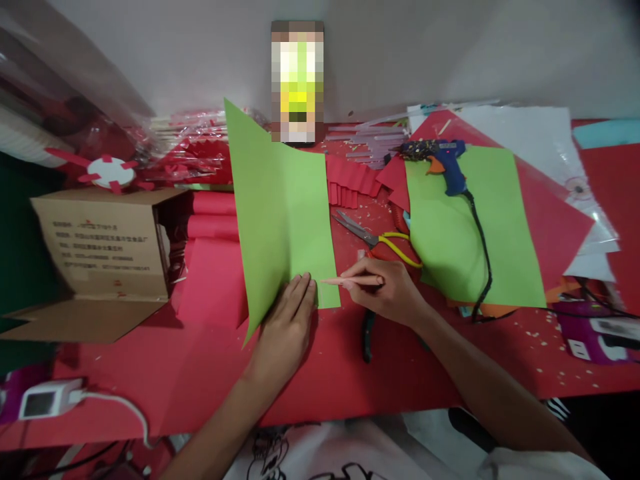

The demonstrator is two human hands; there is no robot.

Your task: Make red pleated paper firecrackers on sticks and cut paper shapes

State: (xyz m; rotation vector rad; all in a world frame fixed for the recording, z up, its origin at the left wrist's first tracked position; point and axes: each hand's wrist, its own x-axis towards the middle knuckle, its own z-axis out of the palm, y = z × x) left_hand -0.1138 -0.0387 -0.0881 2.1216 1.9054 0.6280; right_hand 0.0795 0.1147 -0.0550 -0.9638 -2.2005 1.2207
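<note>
A plain wall (400, 60) of pale grey colour stands behind the red table (190, 373), whose top reaches across the whole width of the view. At the far left there is a dark green surface (20, 260). The light is soft and rather dim, darker in the upper right corner.

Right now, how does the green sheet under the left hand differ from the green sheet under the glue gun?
The left sheet is bent, its left part raised; the right sheet lies mostly flat. The left hand rests on the left sheet, and the right hand holds a pencil at it; the glue gun and part of its cable lie on the right sheet. Both are light green.
</note>
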